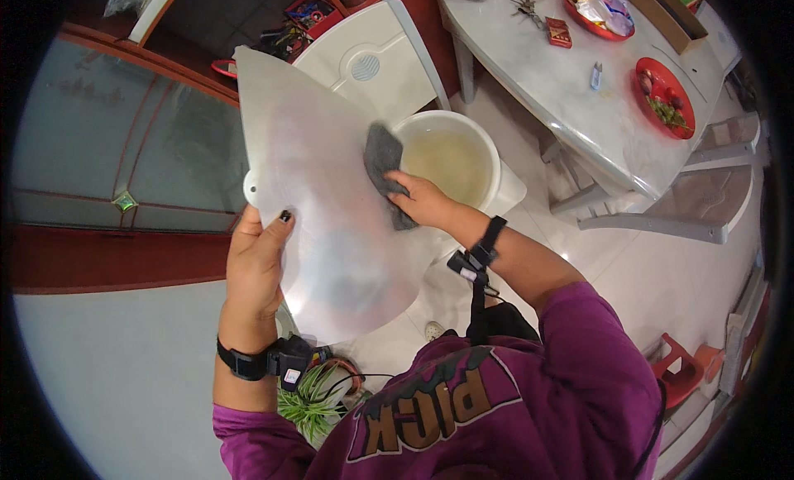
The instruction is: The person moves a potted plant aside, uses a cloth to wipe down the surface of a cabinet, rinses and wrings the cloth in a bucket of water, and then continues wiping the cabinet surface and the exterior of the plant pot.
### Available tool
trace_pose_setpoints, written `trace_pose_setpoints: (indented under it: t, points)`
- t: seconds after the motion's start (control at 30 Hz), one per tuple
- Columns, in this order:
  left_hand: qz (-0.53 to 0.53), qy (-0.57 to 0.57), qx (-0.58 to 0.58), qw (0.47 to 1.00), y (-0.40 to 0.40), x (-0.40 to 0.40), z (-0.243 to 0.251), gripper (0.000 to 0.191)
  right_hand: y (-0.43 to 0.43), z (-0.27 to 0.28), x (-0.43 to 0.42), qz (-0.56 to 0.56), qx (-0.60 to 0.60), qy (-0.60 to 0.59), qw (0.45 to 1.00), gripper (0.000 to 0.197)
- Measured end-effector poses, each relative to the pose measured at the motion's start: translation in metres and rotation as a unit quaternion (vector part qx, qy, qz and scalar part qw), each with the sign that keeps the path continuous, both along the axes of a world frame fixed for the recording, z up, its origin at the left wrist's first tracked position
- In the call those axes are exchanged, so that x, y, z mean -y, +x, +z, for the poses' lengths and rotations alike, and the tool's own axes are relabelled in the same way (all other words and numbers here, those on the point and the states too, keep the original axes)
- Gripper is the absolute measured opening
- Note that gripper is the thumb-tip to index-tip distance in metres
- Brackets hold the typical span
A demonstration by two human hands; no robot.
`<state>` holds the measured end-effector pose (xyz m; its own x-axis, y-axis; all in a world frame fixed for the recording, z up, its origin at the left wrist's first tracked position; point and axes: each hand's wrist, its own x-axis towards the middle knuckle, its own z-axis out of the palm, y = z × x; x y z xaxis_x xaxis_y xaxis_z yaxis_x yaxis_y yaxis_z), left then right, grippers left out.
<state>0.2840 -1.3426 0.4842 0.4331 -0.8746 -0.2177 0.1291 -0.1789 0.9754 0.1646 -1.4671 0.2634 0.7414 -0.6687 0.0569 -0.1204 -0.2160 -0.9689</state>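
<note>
My left hand grips the left edge of a large, pale, glossy curved panel, thumb on its face, just below a small tab with a hole. The panel is tilted up in front of me; its exact kind cannot be told. In my right hand is a dark grey cloth, held at the panel's right edge. Part of the cloth is blurred. Just beyond that hand stands a white bucket with cloudy yellowish water in it. The panel covers part of the bucket's left side.
A white plastic chair or stool stands behind the panel. At upper right, a covered table holds red plates, keys and a cardboard box. A glass-fronted cabinet is at left, a potted plant below.
</note>
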Motion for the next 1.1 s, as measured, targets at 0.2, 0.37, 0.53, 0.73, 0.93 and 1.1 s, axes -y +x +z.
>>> trace_pose_setpoints:
  t: [0.2,0.37,0.53,0.73,0.93,1.1]
  points:
    - [0.088,-0.031,0.027,0.995,0.019,-0.032,0.026,0.029,-0.024,-0.109,0.04,-0.139,-0.125,0.141,0.972,0.028]
    - [0.166,-0.024,0.022,0.986,0.03,-0.098,0.021,0.023,-0.049,-0.083,0.04,-0.046,-0.006,0.308,0.95,0.033]
    - [0.172,-0.169,0.022,0.97,0.027,-0.143,-0.011,0.024,-0.06,-0.052,0.0,0.109,-0.121,0.357,0.92,0.036]
    - [0.278,-0.208,-0.036,0.937,0.02,-0.221,-0.022,0.032,0.013,-0.037,-0.083,0.177,-0.188,0.434,0.863,0.042]
    - [0.36,-0.253,-0.014,0.898,0.015,-0.303,-0.04,0.036,0.069,-0.035,-0.133,0.24,-0.127,0.531,0.803,0.043]
    - [0.433,-0.287,-0.077,0.851,0.004,-0.391,-0.061,0.036,0.108,-0.016,-0.177,0.101,-0.105,0.571,0.808,0.05]
